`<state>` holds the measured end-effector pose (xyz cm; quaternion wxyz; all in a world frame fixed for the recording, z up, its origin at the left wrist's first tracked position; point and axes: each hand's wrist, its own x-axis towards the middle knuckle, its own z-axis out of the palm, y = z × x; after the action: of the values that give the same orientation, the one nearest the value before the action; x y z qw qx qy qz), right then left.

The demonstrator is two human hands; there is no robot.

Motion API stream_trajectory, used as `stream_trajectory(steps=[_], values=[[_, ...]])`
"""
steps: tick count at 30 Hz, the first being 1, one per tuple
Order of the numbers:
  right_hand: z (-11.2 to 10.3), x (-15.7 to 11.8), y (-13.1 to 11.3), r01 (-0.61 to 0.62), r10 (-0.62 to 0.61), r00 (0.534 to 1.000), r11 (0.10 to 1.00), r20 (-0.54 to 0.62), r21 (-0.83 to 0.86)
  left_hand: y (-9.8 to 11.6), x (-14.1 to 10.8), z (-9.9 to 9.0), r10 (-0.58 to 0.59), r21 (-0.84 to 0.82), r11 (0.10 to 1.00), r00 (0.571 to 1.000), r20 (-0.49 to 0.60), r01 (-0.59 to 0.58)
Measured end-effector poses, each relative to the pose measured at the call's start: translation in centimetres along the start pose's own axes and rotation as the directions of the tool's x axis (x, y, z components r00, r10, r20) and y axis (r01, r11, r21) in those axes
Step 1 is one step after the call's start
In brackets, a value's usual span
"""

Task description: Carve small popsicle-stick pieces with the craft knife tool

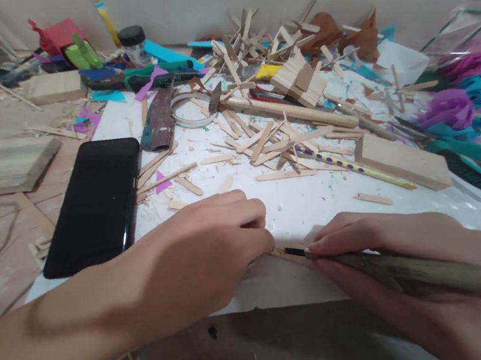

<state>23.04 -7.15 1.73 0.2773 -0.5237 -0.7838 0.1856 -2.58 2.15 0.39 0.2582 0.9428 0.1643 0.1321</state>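
Observation:
My left hand (214, 245) is closed near the front edge of the white board, its fingers pressed down on a thin wooden craft stick (296, 256). Most of that stick is hidden beneath the hand. In my right hand (400, 264) is a wooden-handled carving knife (437, 270) with a narrow dark tip, gripped like a pen. Its tip rests at the stick, just right of my left fingertips. A black phone (94, 206) lies behind my left forearm.
Loose craft sticks (266, 142) and shavings litter the white board (291, 208). Behind them lies a hammer (288, 108) beside a tape roll (193, 109). Wood blocks (402, 160) and a patterned pencil (357, 167) are at right, near green-handled scissors (471, 168) and coloured paper.

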Motion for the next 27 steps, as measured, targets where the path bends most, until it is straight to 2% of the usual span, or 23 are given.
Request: stream_trajectory(steps=[8, 13, 19, 23, 25, 27], values=[[0.1, 0.4, -1.0, 0.09, -0.07, 0.991, 0.981, 0.117, -0.17, 0.1, 0.0, -0.3, -0.054, -0.019, 0.998, 0.997, 0.059, 0.055], [0.8, -0.4, -1.7, 0.007, 0.019, 0.994, 0.972, 0.111, -0.234, 0.1, 0.2, -0.4, -0.045, -0.006, 0.999, 0.997, 0.058, 0.045], [1.2, -0.5, -1.7, -0.062, 0.079, 0.995, 0.973, 0.068, -0.222, -0.2, 0.0, -0.1, -0.04, -0.03, 0.999, 0.997, 0.07, 0.042], [1.2, -0.6, -1.7, 0.024, 0.003, 0.994, 0.97, 0.109, -0.241, -0.3, 0.0, 0.2, -0.023, -0.045, 0.999, 1.0, 0.021, 0.024], [1.2, -0.8, -1.7, 0.071, -0.055, 0.996, 0.968, 0.075, -0.239, -0.3, 0.0, 0.3, -0.016, -0.034, 0.999, 1.0, 0.005, 0.016], [1.3, -0.8, -1.6, 0.062, -0.06, 0.998, 0.978, 0.018, -0.201, -0.2, 0.1, 0.3, -0.017, -0.017, 1.0, 1.0, -0.012, 0.016]])
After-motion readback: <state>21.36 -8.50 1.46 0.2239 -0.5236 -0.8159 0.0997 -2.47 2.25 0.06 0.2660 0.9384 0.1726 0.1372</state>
